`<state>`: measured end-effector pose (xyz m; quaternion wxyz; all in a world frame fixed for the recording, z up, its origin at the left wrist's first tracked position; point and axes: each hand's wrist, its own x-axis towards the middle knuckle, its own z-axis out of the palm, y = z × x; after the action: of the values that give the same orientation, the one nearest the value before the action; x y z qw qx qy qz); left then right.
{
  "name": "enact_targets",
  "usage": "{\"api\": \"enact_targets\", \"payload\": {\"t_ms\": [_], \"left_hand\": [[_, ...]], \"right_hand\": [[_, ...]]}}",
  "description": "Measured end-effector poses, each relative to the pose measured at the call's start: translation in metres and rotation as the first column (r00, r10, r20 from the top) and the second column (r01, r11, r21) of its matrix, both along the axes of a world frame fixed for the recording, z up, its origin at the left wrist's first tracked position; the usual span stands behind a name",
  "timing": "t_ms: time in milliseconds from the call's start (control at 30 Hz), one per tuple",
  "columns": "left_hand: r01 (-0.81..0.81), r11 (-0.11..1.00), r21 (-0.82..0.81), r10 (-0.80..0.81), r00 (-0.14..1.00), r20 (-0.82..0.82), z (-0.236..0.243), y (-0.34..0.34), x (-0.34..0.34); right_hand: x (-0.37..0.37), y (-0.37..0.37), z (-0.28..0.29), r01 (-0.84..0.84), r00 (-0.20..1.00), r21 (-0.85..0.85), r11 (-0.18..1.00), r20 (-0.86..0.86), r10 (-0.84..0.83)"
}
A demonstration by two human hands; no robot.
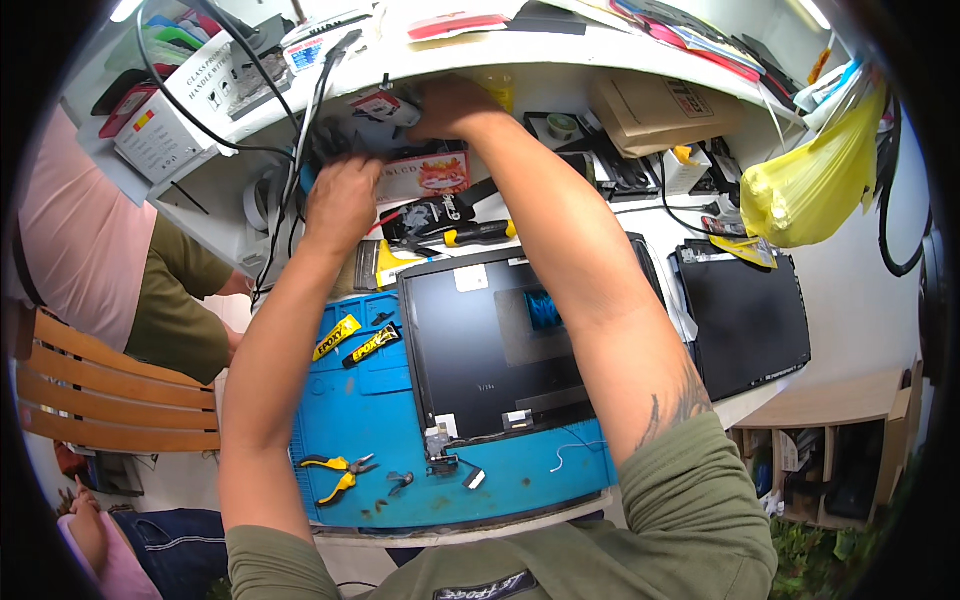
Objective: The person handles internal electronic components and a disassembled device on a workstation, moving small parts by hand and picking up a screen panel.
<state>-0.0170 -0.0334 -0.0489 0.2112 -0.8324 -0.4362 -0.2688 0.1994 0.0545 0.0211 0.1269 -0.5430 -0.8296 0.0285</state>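
Note:
Both my arms stretch forward to the cluttered space beneath the shelf. My left hand [342, 205] reaches in beside black cables, its fingers bent; their tips and anything in them are hidden among the clutter. Farther back, my right hand [455, 108] is next to a small white-and-red box [385, 107]; its fingers are mostly hidden. Between and below the hands lies a red-and-white carton [430, 177]. Nearer, a yellow-and-black handled tool [480, 233] rests behind a black laptop lid [460, 350], which lies on a blue work mat [400, 498] under my right forearm.
Two adhesive tubes, one yellow [337, 339] and one black [371, 345], and yellow-handled pliers [340, 476] lie on the mat. A dark screen panel [745, 315] lies at right below a hanging yellow bag [810, 195]. Another person [95, 230] is at left beside a wooden chair [110, 390].

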Motion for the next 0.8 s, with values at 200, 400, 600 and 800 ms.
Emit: {"api": "enact_targets", "payload": {"t_ms": [200,400,600,800], "left_hand": [[0.117,0.993,-0.013,-0.116,0.991,0.064,-0.003,-0.014,-0.009],[0.170,0.984,0.051,-0.172,0.984,0.036,-0.007,-0.028,-0.015],[0.190,0.979,0.071,-0.188,0.982,-0.030,-0.011,-0.035,-0.020],[0.199,0.979,0.038,-0.197,0.980,-0.038,-0.013,-0.046,-0.022]], "right_hand": [[0.003,-0.016,0.013,0.044,0.996,-0.066,0.997,-0.075,-0.049],[0.004,-0.038,0.013,0.072,0.985,0.037,0.997,-0.162,-0.065],[0.008,-0.056,0.011,0.048,0.955,0.054,0.997,-0.295,-0.030],[0.013,-0.068,0.005,0.033,0.951,0.010,0.999,-0.309,-0.028]]}}
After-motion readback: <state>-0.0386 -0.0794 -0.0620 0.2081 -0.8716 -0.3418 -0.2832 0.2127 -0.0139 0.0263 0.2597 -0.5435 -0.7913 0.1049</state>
